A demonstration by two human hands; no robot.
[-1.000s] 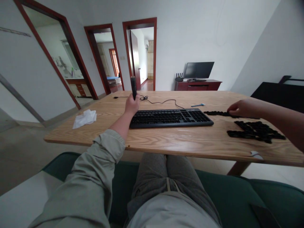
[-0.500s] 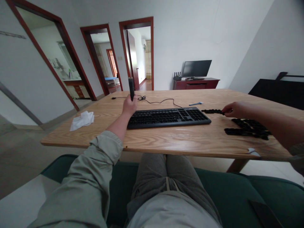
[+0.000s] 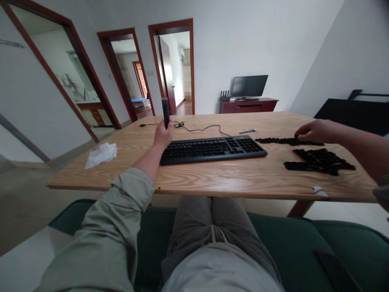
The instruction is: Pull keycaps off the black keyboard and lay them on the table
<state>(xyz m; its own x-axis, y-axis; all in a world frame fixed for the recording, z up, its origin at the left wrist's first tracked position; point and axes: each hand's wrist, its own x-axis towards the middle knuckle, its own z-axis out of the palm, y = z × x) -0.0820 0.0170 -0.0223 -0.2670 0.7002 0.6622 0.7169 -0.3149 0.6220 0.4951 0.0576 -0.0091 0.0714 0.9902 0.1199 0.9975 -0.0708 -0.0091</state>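
A black keyboard (image 3: 212, 150) lies across the middle of the table, its cable running off behind it. My left hand (image 3: 164, 134) is closed around a black, stick-shaped thing (image 3: 165, 111) and holds it upright just beyond the keyboard's left end. What kind of tool it is I cannot make out. To the right of the keyboard, small black pieces that look like keycaps form a long row (image 3: 273, 140). Over this row my right hand (image 3: 316, 130) is pinched, fingertips at the pieces; whatever sits between them is too small to tell. Nearer me lies a heap of similar black pieces (image 3: 322, 162).
On the wooden table (image 3: 231, 178) are a crumpled white tissue (image 3: 101, 155) at the left, a coiled black cable (image 3: 179, 125), a small blue stick-like tool (image 3: 248, 131) behind the keyboard, and a white scrap (image 3: 320, 191) at the front right edge.
My right hand has shifted right and up a little along the row, uncovering more of it and the heap. My left hand still holds the black stick-shaped thing upright. The view has shifted slightly.
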